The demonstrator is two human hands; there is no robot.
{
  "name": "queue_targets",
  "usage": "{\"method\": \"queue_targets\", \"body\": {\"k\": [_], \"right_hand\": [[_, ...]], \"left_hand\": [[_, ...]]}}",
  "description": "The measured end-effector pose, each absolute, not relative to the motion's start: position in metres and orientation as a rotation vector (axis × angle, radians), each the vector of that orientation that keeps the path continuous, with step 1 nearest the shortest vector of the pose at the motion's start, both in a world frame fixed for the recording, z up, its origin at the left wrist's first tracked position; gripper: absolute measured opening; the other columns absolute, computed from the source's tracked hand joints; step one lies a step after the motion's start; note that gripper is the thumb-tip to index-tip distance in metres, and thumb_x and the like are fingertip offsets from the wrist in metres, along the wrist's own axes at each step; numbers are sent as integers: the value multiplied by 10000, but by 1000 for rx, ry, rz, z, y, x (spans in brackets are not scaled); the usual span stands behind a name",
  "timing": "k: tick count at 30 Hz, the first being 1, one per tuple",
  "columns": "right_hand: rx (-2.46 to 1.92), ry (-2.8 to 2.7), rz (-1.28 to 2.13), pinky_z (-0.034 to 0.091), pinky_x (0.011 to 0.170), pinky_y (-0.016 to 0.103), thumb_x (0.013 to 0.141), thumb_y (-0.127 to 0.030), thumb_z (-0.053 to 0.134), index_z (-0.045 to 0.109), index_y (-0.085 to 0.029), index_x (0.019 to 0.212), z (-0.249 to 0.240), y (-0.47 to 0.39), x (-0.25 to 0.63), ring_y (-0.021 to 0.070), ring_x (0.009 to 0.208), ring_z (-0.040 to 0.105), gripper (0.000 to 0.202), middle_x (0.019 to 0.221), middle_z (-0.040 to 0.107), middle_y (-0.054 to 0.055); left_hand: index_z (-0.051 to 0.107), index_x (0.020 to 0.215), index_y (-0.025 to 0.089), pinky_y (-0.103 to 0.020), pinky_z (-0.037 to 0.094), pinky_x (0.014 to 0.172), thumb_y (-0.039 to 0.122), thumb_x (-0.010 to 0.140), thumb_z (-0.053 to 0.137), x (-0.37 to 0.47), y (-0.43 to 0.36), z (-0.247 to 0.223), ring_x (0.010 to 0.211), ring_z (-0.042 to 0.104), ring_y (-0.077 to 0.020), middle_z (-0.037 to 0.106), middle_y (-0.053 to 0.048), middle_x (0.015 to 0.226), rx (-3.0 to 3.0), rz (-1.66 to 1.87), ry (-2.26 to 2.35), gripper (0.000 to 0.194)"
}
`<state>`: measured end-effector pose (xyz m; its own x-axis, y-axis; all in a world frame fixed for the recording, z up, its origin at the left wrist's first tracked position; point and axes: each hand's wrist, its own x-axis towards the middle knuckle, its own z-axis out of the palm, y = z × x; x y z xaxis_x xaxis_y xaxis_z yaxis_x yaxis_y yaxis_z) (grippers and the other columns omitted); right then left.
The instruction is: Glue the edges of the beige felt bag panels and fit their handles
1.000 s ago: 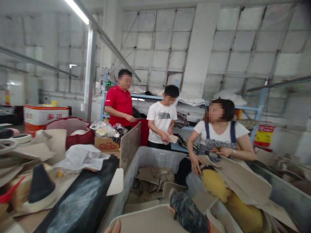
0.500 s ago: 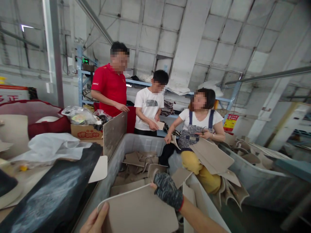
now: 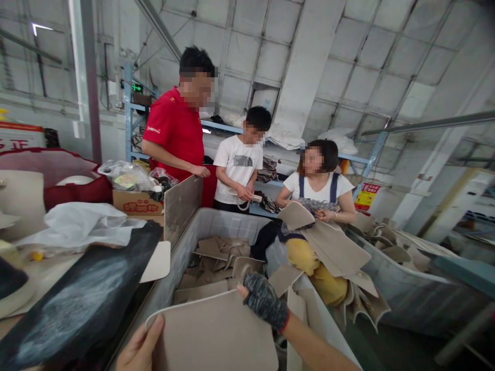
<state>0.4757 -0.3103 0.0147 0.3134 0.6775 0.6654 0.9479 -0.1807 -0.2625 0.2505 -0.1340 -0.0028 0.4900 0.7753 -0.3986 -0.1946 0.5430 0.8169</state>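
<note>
A large beige panel (image 3: 216,335) with rounded corners is held between my two hands, low in the view. My left hand (image 3: 142,344), bare, pinches its upper left corner, thumb on the front. In a dark grey fingerless glove with a red cuff, my right hand (image 3: 265,301) grips the upper right edge. Behind the panel, a grey plastic bin (image 3: 228,220) contains many beige pieces (image 3: 220,252). More panels (image 3: 296,317) stand on edge beside my right forearm.
A person in red (image 3: 176,134) stands behind an upright board (image 3: 181,206); another in white (image 3: 240,165) handles a strip. A seated person (image 3: 320,180) has panels on the lap. Left: table with black sheet (image 3: 85,288). Right: another bin (image 3: 402,288).
The panel and both my hands have shifted slightly left. The seated person's panel has been lifted onto the lap stack. The person in red leans further in, and the middle person's piece has turned.
</note>
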Motion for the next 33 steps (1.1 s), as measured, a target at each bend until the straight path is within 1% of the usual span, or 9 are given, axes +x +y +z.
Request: {"method": "queue_targets", "body": {"k": [4,8,14,19,23,25,27,29,33], "right_hand": [[-1991,-1677,-735,555,754,382,949,-430,470,667,-224,941,23,-305,466,256,811,692,285,865,730,53],[-2018,-1833,-869,530,751,360,947,-348,481,676,-186,830,14,-296,459,234,725,658,280,759,701,64],[-2055,-1682,-561,523,749,383,978,-332,377,678,-186,805,0,-308,490,243,758,651,377,766,697,99],[-2088,-1423,-391,547,762,389,955,-406,369,648,-184,763,-8,-328,527,239,751,655,404,754,693,113],[-2059,-1194,-327,574,728,359,946,-466,321,645,-178,902,-22,-326,527,223,784,672,436,861,716,118],[-2023,-1070,-189,582,714,359,899,-536,390,642,-193,955,-28,-321,519,226,799,675,430,881,723,100],[-1966,-886,1,583,721,385,788,-605,529,650,-214,892,-28,-317,512,243,771,669,423,811,720,75],[-1916,-718,103,573,755,424,687,-618,618,643,-216,804,-20,-318,513,259,748,656,420,762,708,75],[-1877,-564,-2,519,901,459,727,-584,541,629,-191,883,5,-336,536,264,891,640,432,941,699,118]], "left_hand": [[726,772,181,-235,514,653,541,436,884,254,-130,-22,793,652,-210,727,2,742,873,700,820,517],[744,824,162,-232,508,638,538,463,876,258,-131,-30,766,646,-201,726,-7,748,898,721,819,537],[750,787,163,-202,498,632,455,490,895,258,-130,-23,735,634,-164,727,-5,775,822,855,765,441],[737,743,157,-185,489,606,467,423,922,256,-127,-16,646,608,-133,697,11,676,708,854,739,482],[737,792,151,-186,486,604,498,433,913,258,-130,-8,692,636,-153,705,-1,679,746,834,703,529],[726,816,151,-211,505,623,516,440,904,259,-131,-4,755,668,-192,718,-17,704,755,833,698,554],[717,869,148,-261,541,694,570,485,861,257,-130,-2,857,689,-245,742,-50,783,808,822,701,589],[701,1006,143,-318,548,837,625,584,770,251,-128,-2,1012,675,-281,753,-99,963,974,782,703,644],[464,1396,71,-401,440,1051,592,700,609,219,-125,-11,1237,572,-313,614,-218,1306,1588,498,791,882]]}}
